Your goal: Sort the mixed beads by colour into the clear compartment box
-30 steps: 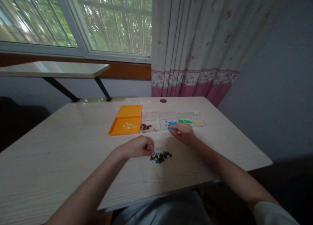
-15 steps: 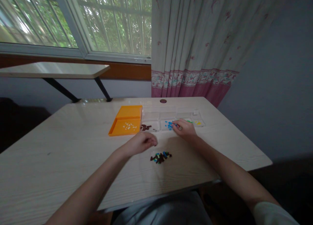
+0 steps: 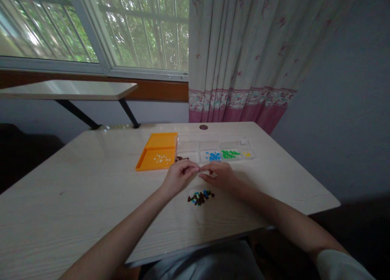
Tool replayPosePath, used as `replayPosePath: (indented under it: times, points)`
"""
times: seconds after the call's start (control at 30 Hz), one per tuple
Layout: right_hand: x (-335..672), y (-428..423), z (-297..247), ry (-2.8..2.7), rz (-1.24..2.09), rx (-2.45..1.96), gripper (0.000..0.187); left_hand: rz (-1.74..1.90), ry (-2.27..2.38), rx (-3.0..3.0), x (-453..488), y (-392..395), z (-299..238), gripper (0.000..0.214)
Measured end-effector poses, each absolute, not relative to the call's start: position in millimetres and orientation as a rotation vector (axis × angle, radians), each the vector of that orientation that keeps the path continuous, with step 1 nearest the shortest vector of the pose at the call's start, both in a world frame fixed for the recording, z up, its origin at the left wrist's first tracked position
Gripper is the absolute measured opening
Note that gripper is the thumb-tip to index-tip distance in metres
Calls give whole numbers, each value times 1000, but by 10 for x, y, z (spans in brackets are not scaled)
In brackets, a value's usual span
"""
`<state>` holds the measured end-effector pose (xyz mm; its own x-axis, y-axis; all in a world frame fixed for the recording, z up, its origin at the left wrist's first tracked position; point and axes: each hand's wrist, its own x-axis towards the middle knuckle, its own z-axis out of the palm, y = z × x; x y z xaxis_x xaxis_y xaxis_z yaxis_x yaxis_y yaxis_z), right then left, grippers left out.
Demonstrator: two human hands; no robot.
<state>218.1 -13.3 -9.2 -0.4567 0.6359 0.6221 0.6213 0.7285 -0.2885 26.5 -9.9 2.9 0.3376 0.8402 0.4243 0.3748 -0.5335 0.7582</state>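
1. Beads in a small mixed pile (image 3: pixel 200 197), dark with blue, yellow and green bits, lie loose on the desk (image 3: pixel 76 199) just nearer the person than both sets of fingers, apart from them
2. Desk: pale wood grain, carrying everything below; a curtain (image 3: pixel 243 52) hangs beyond its far edge
3. Orange tray (image 3: pixel 158 152), beyond and left of the left fingers, holds a scatter of white bits
4. Clear divided box (image 3: pixel 213 148), just past the fingertips of both hands, shows blue (image 3: pixel 214 156), green (image 3: pixel 230 154) and yellow (image 3: pixel 247 154) beads in separate cells; a few brown ones (image 3: pixel 179 158) peek out right behind the left fingers
5. Left hand (image 3: pixel 178 175): fingers curled narrow, tips pinched toward the right hand; whether they hold a bead I cannot tell
6. Right hand (image 3: pixel 219 175): palm down, fingers drawn close, tips meeting the left ones near the box's front edge; any bead between them is too small to see
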Motion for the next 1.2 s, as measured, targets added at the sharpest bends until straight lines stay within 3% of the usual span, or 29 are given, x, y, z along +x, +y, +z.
replayPosePath:
  times: [0.93, 1.07, 1.2]
  points:
    - [2220, -127, -103, -2312, -203, -847, 19, 1084, 882, 2526, 199, -121, -13, 16]
    - [2210, -122, -87, -2307, -117, -897, 19, 1086, 885, 2543, 198, -124, -7, 15]
    - [2305, -91, 15, -2436, 176, -965, 14, 1240, 1014, 2368, 155, -131, 95, 14]
